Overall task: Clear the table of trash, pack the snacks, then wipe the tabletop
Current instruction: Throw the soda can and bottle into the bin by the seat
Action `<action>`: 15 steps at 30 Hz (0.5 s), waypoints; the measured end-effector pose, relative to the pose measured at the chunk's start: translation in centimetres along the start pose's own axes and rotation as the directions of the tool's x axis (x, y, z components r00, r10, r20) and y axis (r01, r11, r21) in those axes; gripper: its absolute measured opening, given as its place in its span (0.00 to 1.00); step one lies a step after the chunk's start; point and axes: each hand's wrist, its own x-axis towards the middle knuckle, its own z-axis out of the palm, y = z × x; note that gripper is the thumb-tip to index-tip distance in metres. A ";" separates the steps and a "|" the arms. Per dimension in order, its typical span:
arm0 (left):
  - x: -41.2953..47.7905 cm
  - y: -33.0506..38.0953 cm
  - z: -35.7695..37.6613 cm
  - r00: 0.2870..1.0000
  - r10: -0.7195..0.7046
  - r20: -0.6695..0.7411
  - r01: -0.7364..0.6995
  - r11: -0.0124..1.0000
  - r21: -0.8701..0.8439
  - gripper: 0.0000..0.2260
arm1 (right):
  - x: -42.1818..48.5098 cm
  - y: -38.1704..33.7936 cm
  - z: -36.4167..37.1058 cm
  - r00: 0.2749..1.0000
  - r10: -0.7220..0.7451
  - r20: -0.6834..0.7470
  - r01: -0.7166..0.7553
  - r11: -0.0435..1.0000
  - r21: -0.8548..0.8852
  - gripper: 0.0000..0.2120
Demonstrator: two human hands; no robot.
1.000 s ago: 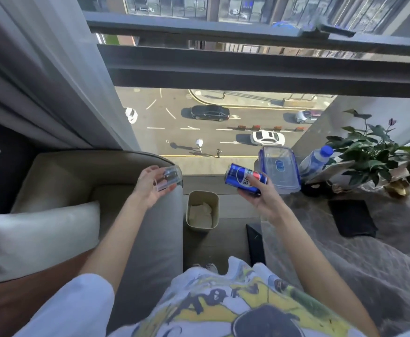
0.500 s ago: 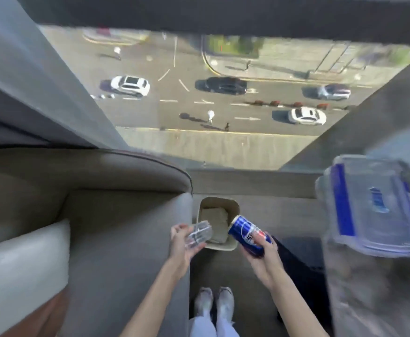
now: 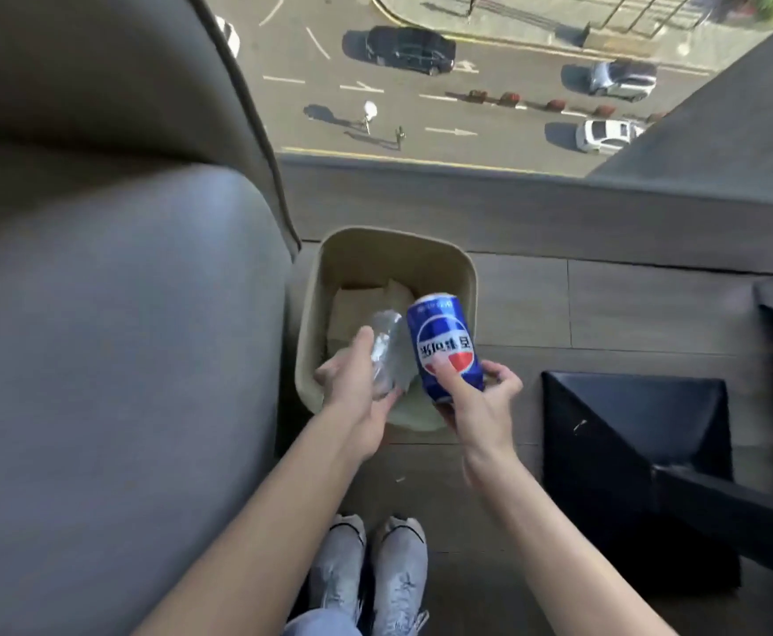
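A beige trash bin stands on the floor between the sofa and the table base, with crumpled paper inside. My left hand grips a clear crumpled plastic cup over the bin's near left rim. My right hand holds a blue Pepsi can tilted over the bin's opening, right beside the cup. The tabletop and the snacks are out of view.
A grey sofa fills the left side. The black table base sits on the floor at the right. My grey shoes stand just behind the bin. A full-height window beyond the ledge looks down on a street.
My view has tipped down and closed in on the bin. Both hands have lowered and come together, bringing the cup and the can over the bin's opening.
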 end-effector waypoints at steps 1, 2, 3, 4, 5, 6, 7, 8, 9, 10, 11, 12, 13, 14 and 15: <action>1.1 -0.3 0.0 1.000 -0.011 -0.011 0.011 1.000 0.002 0.18 | 0.9 0.6 0.5 1.000 -0.019 0.017 0.020 0.999 -0.033 0.28; 2.3 -0.5 0.1 0.999 -0.016 -0.034 0.016 1.000 0.007 0.19 | 1.8 1.1 1.1 0.998 -0.024 0.051 0.027 0.998 -0.057 0.28; 3.3 -0.7 0.1 0.998 -0.014 -0.062 0.015 1.000 0.014 0.18 | 2.6 1.5 1.7 0.996 -0.012 0.093 0.019 0.997 -0.081 0.28; 4.3 -0.8 0.0 0.996 -0.010 -0.085 0.013 1.000 0.024 0.18 | 3.6 1.9 2.4 0.991 0.021 0.130 -0.007 0.994 -0.105 0.29; 5.2 -0.8 0.0 0.995 -0.011 -0.102 0.016 0.999 0.044 0.19 | 4.5 2.2 3.0 0.986 0.072 0.154 -0.053 0.991 -0.123 0.30; 6.1 -0.8 0.0 0.993 -0.021 -0.113 0.029 0.997 0.072 0.21 | 5.4 2.5 3.6 0.978 0.135 0.160 -0.115 0.985 -0.131 0.31; 7.0 -0.7 -0.1 0.992 -0.034 -0.119 0.046 0.994 0.098 0.22 | 6.2 2.7 4.2 0.968 0.196 0.155 -0.176 0.976 -0.129 0.32; 7.9 -0.5 -0.2 0.991 -0.045 -0.126 0.059 0.992 0.109 0.23 | 6.9 3.0 4.6 0.959 0.241 0.147 -0.223 0.966 -0.128 0.32; 8.8 -0.3 -0.3 0.989 -0.053 -0.139 0.068 0.991 0.111 0.24 | 7.4 3.3 5.0 0.955 0.264 0.134 -0.245 0.959 -0.139 0.32; 9.6 0.0 -0.4 0.986 -0.061 -0.157 0.079 0.991 0.111 0.25 | 7.9 3.7 5.2 0.955 0.270 0.120 -0.250 0.955 -0.162 0.32; 10.3 0.3 -0.4 0.983 -0.074 -0.168 0.094 0.989 0.118 0.27 | 8.1 3.9 5.3 0.958 0.264 0.110 -0.241 0.952 -0.187 0.32; 10.8 0.6 -0.5 0.982 -0.094 -0.163 0.117 0.984 0.138 0.29 | 8.2 4.0 5.4 0.964 0.243 0.110 -0.216 0.953 -0.210 0.34; 11.0 0.8 -0.4 0.983 -0.117 -0.142 0.141 0.975 0.173 0.32 | 8.2 3.9 5.3 0.971 0.209 0.117 -0.176 0.954 -0.244 0.35; 11.0 1.0 -0.4 0.983 -0.129 -0.127 0.155 0.962 0.224 0.34 | 8.1 3.8 5.1 0.977 0.172 0.129 -0.127 0.946 -0.299 0.37; 10.7 1.0 -0.3 0.984 -0.113 -0.137 0.150 0.942 0.301 0.37 | 7.9 3.7 4.8 0.980 0.140 0.142 -0.079 0.926 -0.370 0.39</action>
